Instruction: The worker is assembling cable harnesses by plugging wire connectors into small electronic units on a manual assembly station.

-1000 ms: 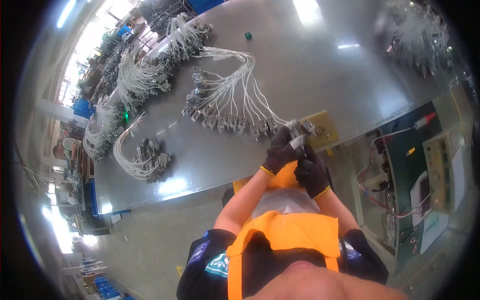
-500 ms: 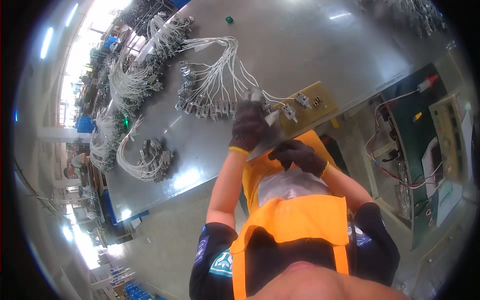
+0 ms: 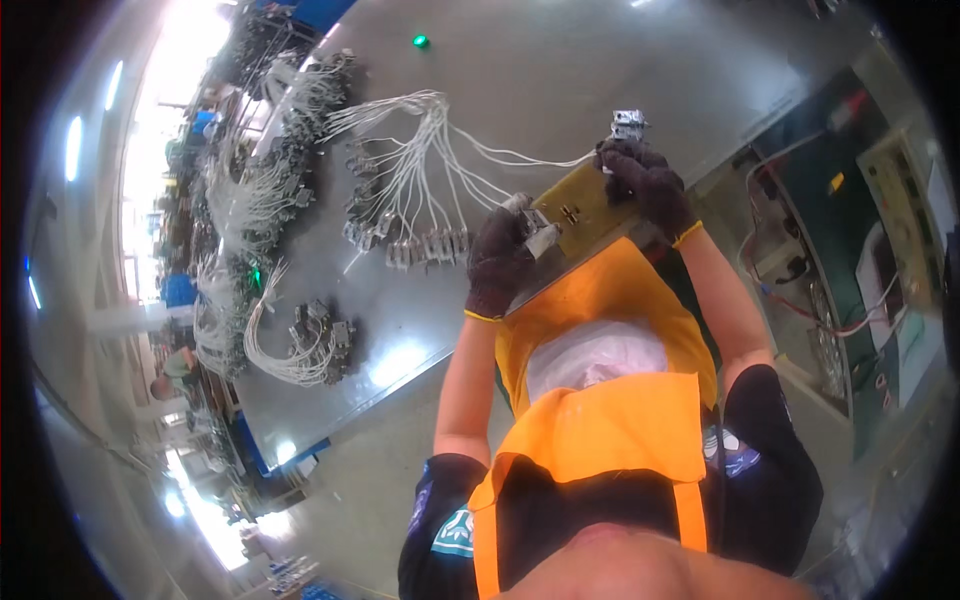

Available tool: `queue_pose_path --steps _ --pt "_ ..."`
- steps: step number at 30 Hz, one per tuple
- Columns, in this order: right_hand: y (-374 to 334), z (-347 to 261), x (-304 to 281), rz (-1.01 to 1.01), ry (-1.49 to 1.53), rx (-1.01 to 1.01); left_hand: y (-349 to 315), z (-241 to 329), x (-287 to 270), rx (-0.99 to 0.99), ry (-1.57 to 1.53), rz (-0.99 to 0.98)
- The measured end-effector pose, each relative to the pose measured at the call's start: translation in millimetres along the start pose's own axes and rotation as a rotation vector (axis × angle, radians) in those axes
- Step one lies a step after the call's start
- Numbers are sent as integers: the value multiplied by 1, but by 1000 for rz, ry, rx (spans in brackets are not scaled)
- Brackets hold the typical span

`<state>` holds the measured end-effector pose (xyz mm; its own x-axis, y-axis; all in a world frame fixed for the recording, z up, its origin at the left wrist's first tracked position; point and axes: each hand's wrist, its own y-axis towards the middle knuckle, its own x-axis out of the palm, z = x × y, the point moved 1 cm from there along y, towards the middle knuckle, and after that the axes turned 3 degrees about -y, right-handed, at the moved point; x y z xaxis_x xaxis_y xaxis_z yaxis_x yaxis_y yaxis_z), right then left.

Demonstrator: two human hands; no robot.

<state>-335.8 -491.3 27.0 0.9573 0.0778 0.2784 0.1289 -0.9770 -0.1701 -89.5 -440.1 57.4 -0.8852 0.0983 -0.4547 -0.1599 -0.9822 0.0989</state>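
My left hand, in a dark glove with yellow cuff trim, is closed around a small silver metal connector piece at the left edge of a yellow-brown plate. Past the plate's far right corner, my gloved right hand grips another silver metal connector. White wires fan out from a bundle toward both hands. More silver connectors hang on those wires in a row left of my left hand. A few small dark pins stand on the plate.
Piles of white-wired metal parts line the left of the grey metal table. A smaller wired bundle lies near its front edge. A green round object sits farther back. An orange apron pouch hangs open at the table edge.
My right hand has risen from beside the pouch to the plate's far corner and taken hold of a connector. The left hand stays close to the plate's left edge, now with a connector visible.
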Motion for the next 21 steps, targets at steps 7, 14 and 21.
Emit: queue_pose_path --steps 7,14,21 --pt "-39 -3 -2 169 -300 -96 10 40 34 -112 -269 19" --pt "-78 7 19 44 -192 -35 6 23 54 105 341 175" --pt "-104 12 21 -14 -280 88 6 12 52 75 220 94"
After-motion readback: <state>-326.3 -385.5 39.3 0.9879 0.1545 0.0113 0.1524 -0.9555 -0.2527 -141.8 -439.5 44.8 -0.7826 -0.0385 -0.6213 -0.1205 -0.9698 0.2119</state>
